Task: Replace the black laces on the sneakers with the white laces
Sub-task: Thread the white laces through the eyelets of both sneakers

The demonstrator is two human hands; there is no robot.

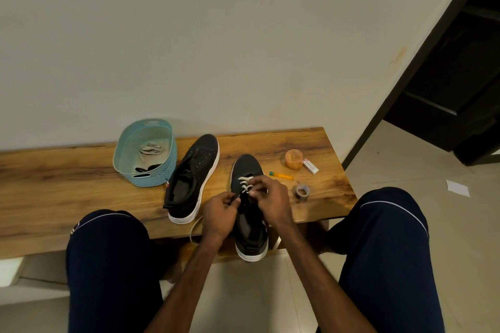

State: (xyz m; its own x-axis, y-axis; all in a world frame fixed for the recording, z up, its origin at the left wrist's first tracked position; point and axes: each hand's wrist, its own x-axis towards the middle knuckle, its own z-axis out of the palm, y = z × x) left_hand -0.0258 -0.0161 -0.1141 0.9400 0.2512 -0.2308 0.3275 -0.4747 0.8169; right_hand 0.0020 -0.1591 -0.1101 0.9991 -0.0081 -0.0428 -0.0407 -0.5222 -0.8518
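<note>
Two sneakers [193, 178] [250, 227] on one bench [67, 178], both hands [219, 209] [272, 199] pinching one white lace [244, 182]

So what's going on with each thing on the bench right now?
Near sneaker: white lace through the front eyelets only, half done.
Far sneaker: no lace, eyelets bare.
Left hand: pinches the white lace.
Right hand: pinches the white lace at the eyelets.
Basket: holds a second white lace and black laces.
Orange cup: upright.
Pen: lying flat.
Tape roll: lying flat.
</note>
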